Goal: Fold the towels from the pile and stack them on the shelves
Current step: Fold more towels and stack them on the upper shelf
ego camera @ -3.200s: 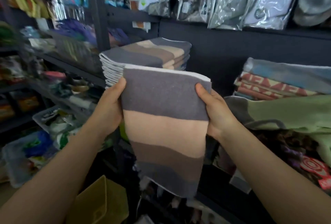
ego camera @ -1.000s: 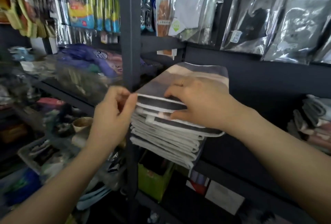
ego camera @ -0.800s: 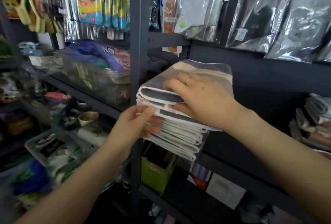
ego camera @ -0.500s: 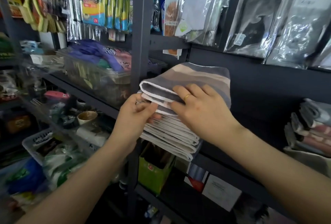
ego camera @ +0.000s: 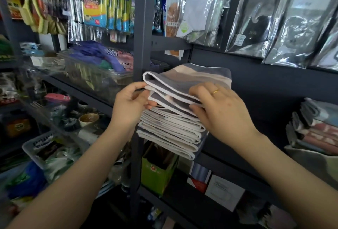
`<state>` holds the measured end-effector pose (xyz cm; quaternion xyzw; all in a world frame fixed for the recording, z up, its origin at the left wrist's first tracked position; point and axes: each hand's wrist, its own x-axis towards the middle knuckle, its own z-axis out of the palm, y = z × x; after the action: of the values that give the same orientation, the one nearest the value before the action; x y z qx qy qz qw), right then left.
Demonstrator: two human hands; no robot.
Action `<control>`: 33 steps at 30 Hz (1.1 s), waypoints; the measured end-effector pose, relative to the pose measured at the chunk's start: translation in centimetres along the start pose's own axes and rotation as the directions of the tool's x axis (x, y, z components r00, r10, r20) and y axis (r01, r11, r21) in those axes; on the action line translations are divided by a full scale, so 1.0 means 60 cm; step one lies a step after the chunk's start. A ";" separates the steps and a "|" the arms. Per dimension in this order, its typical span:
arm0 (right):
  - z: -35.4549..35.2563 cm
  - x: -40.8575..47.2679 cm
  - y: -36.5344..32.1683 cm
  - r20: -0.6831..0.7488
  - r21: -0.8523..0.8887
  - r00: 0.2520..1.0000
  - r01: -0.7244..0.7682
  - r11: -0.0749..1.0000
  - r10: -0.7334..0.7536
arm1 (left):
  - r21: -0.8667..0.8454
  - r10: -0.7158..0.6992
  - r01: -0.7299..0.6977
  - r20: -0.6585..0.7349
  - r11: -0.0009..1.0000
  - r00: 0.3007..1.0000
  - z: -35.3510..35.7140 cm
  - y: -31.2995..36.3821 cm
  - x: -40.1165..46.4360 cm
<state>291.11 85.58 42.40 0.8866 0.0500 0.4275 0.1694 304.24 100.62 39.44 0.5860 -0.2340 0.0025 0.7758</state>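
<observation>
Grey and beige striped towels [ego camera: 182, 118] sit in a tall stack at the near edge of a dark shelf [ego camera: 237, 172], hard against the upright post [ego camera: 142, 45]. From the head view, the stack leans and overhangs the shelf's front lip, so a tug on one layer could, I judge, drag the lower ones forward and spill them; the top towel [ego camera: 188, 80] also looks loosely doubled and might slide. The left hand [ego camera: 130, 104] reaches in from the near left, thumb and fingers pinching the white hem of an upper layer at the left corner. The right hand [ego camera: 219, 107], wearing a ring, lies over the right side of the upper layers, fingers bent and tucked between folds.
</observation>
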 end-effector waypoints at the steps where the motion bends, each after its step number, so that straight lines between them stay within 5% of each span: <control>1: -0.003 -0.004 0.003 0.001 -0.011 0.999 -0.043 0.999 0.043 | -0.003 0.023 -0.022 0.007 1.000 1.000 0.000 0.000 0.000; 5: -0.003 -0.022 0.010 0.028 -0.094 0.992 -0.119 0.988 0.122 | 0.032 0.078 -0.080 0.035 0.996 0.996 0.000 0.002 0.006; 9: -0.018 -0.015 0.024 -0.032 0.098 0.989 -0.138 0.986 0.142 | 0.027 0.048 -0.049 0.043 0.998 0.998 -0.002 0.005 0.017; 16: -0.001 -0.057 0.029 0.057 0.261 0.994 -0.101 0.960 0.089 | -0.157 -0.247 0.244 0.002 0.957 0.969 0.007 0.015 0.027; 21: 0.009 -0.055 0.049 0.156 0.263 0.985 0.025 0.965 -0.068 | 0.154 -0.111 0.108 0.013 0.982 0.994 0.027 0.059 0.062; 25: 0.004 -0.022 0.066 -0.032 0.227 0.989 -0.136 0.964 0.147 | 0.280 0.097 -0.101 0.030 0.955 0.995 0.034 0.088 0.104; 29: -0.002 0.035 0.078 -0.033 0.374 0.952 -0.272 0.887 0.306 | 0.603 0.269 -0.306 0.153 0.737 0.951 0.020 0.080 0.110; 33: 0.001 0.082 0.082 0.018 0.432 0.945 -0.302 0.850 0.326 | 0.781 0.399 -0.501 0.353 0.372 0.846 0.013 0.050 0.087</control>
<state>293.99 82.08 47.67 0.8858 0.0022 0.4524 -0.1034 307.77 99.41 44.27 0.8006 -0.3923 0.2974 0.3416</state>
